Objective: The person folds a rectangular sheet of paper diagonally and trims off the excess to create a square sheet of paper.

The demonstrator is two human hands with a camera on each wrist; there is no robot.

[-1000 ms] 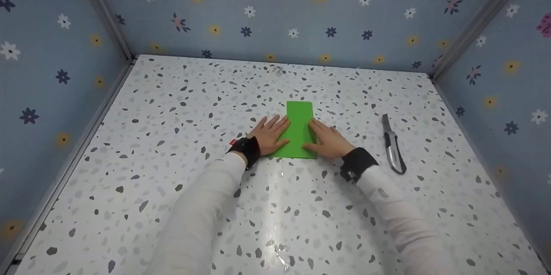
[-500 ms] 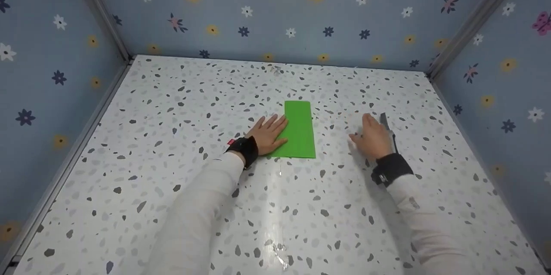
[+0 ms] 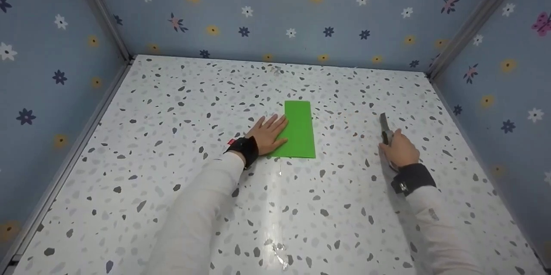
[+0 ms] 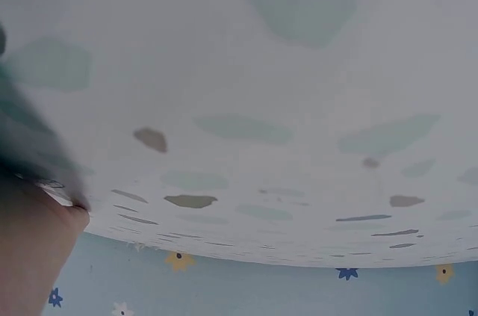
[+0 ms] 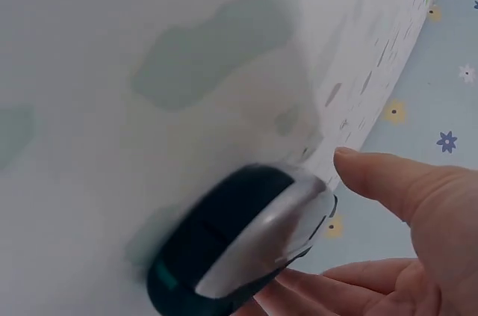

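Observation:
In the head view, my left hand (image 3: 264, 136) lies flat with fingers spread, pressing the left side of a bright green sheet of paper (image 3: 300, 131); its left edge is partly hidden. A utility knife (image 3: 384, 123) is to the right, its grey blade pointing away from me. My right hand (image 3: 401, 150) is over its handle, thumb on the left and fingers on the right. In the right wrist view, the black and silver handle (image 5: 261, 237) shows between the thumb and curled fingers, which hold it from below; the thumb tip looks slightly apart.
A white speckled tabletop (image 3: 181, 107) carries everything. Blue flowered panels enclose it at the left, the right and the back (image 3: 275, 12), with grey posts at the corners. A strip of clear tape (image 3: 274, 214) seems to run along the table's front middle.
My right hand has left the green paper's right edge, moved right and come down onto the utility knife's handle. The left hand stays in place on the paper.

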